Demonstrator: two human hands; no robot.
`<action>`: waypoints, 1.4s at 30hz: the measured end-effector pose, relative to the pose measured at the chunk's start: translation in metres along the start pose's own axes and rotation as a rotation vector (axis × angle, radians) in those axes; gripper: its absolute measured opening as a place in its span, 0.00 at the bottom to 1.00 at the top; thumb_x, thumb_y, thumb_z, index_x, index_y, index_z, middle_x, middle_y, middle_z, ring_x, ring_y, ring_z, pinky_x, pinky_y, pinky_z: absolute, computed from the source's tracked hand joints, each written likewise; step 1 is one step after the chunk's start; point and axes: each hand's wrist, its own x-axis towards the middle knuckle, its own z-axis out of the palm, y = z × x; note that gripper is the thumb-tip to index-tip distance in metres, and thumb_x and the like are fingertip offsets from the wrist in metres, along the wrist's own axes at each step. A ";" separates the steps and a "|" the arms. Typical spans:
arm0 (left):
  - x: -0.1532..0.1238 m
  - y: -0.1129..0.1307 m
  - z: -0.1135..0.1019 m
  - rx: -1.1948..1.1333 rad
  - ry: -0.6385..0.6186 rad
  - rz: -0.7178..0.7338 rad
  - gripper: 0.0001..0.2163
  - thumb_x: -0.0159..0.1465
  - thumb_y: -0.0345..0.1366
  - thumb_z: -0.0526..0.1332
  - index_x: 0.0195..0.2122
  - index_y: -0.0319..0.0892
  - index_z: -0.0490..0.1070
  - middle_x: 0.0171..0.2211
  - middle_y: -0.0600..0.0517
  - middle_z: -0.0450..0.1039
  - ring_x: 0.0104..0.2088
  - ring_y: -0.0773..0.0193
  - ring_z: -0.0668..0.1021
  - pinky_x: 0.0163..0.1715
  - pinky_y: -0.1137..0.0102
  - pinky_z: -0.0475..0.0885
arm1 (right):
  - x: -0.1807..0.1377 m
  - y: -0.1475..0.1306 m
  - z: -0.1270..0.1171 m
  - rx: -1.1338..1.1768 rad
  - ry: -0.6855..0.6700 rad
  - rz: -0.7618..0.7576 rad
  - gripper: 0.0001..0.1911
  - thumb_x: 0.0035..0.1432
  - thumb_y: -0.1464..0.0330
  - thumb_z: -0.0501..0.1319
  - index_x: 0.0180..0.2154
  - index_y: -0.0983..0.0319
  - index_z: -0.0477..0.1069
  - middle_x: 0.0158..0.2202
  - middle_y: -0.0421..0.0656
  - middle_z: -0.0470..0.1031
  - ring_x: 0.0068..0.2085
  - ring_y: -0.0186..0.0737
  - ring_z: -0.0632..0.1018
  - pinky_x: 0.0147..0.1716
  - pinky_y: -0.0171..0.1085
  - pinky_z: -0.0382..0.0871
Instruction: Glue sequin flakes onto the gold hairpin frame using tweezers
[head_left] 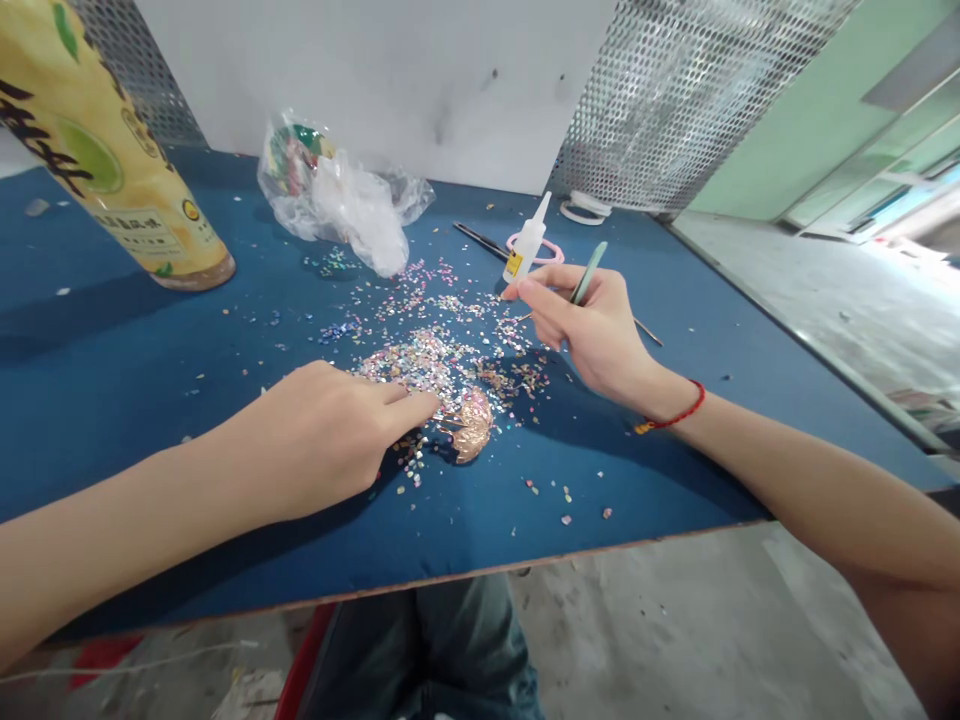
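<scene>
Right arm [817,490] | right hand [600,330]: green tool [589,270] | left hand [337,430] at gold ornament [473,427]

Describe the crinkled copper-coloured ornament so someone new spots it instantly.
On the blue tabletop, find the central spread of small multicoloured flakes. At its near edge, just right of the fingers of the left hand, sits the crinkled copper-coloured ornament. It stands out as a single shiny, fan-shaped piece, far bigger than any loose flake around it.
</scene>
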 end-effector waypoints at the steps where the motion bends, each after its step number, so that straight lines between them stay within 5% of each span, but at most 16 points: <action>1: 0.000 0.000 0.000 -0.008 0.001 0.001 0.12 0.59 0.20 0.51 0.35 0.46 0.64 0.26 0.57 0.75 0.22 0.62 0.75 0.22 0.64 0.53 | 0.002 0.001 -0.001 0.002 0.024 -0.006 0.11 0.56 0.63 0.70 0.27 0.63 0.76 0.14 0.32 0.57 0.17 0.25 0.55 0.19 0.37 0.46; 7: -0.001 -0.002 0.003 -0.080 0.016 0.019 0.14 0.58 0.20 0.48 0.36 0.46 0.64 0.25 0.56 0.74 0.22 0.60 0.75 0.20 0.64 0.54 | 0.014 0.006 -0.007 0.185 0.007 0.024 0.25 0.60 0.48 0.61 0.21 0.60 0.68 0.13 0.29 0.45 0.15 0.26 0.52 0.17 0.35 0.56; 12: -0.002 -0.004 0.007 -0.045 0.036 0.019 0.14 0.59 0.21 0.49 0.39 0.46 0.65 0.26 0.56 0.76 0.22 0.59 0.76 0.20 0.65 0.55 | 0.024 0.013 -0.012 0.101 -0.085 -0.060 0.37 0.58 0.36 0.47 0.27 0.61 0.73 0.23 0.39 0.63 0.27 0.31 0.70 0.32 0.35 0.71; 15: -0.002 -0.004 0.007 -0.036 0.052 0.006 0.17 0.59 0.21 0.49 0.43 0.46 0.66 0.28 0.56 0.78 0.22 0.60 0.77 0.20 0.65 0.56 | 0.027 0.020 -0.018 -0.030 -0.092 -0.048 0.41 0.57 0.34 0.40 0.28 0.61 0.73 0.21 0.38 0.61 0.22 0.29 0.66 0.23 0.33 0.66; 18: -0.001 -0.004 0.006 -0.033 0.059 -0.014 0.22 0.57 0.21 0.50 0.50 0.46 0.65 0.27 0.57 0.77 0.21 0.62 0.76 0.20 0.66 0.55 | 0.030 0.026 -0.023 -0.067 -0.100 0.026 0.39 0.58 0.35 0.41 0.28 0.60 0.71 0.17 0.37 0.62 0.16 0.28 0.64 0.15 0.34 0.61; 22: -0.003 -0.003 0.003 -0.027 0.042 -0.005 0.24 0.57 0.20 0.50 0.52 0.47 0.64 0.30 0.56 0.78 0.25 0.63 0.78 0.21 0.67 0.53 | 0.032 0.031 -0.026 -0.134 -0.094 0.029 0.23 0.51 0.48 0.68 0.29 0.62 0.72 0.19 0.37 0.70 0.18 0.28 0.69 0.15 0.33 0.64; 24: -0.003 -0.002 0.002 -0.021 0.036 0.005 0.22 0.58 0.20 0.49 0.51 0.46 0.65 0.32 0.55 0.78 0.27 0.62 0.79 0.22 0.67 0.54 | 0.032 0.032 -0.026 -0.153 -0.102 0.003 0.19 0.48 0.55 0.73 0.31 0.63 0.74 0.20 0.37 0.72 0.18 0.27 0.70 0.16 0.32 0.65; 31: -0.003 -0.002 0.001 -0.002 0.068 0.034 0.23 0.56 0.20 0.51 0.51 0.47 0.64 0.31 0.57 0.76 0.28 0.62 0.78 0.22 0.66 0.56 | 0.028 0.031 -0.028 -0.273 -0.164 -0.059 0.22 0.59 0.50 0.62 0.29 0.63 0.73 0.19 0.36 0.67 0.19 0.26 0.67 0.16 0.33 0.56; 42: -0.003 -0.001 0.000 0.039 0.102 0.039 0.22 0.55 0.20 0.51 0.48 0.47 0.67 0.28 0.58 0.74 0.26 0.62 0.77 0.21 0.65 0.57 | 0.030 0.034 -0.035 -0.653 -0.382 -0.305 0.25 0.68 0.50 0.50 0.32 0.63 0.70 0.26 0.39 0.70 0.26 0.30 0.67 0.28 0.35 0.59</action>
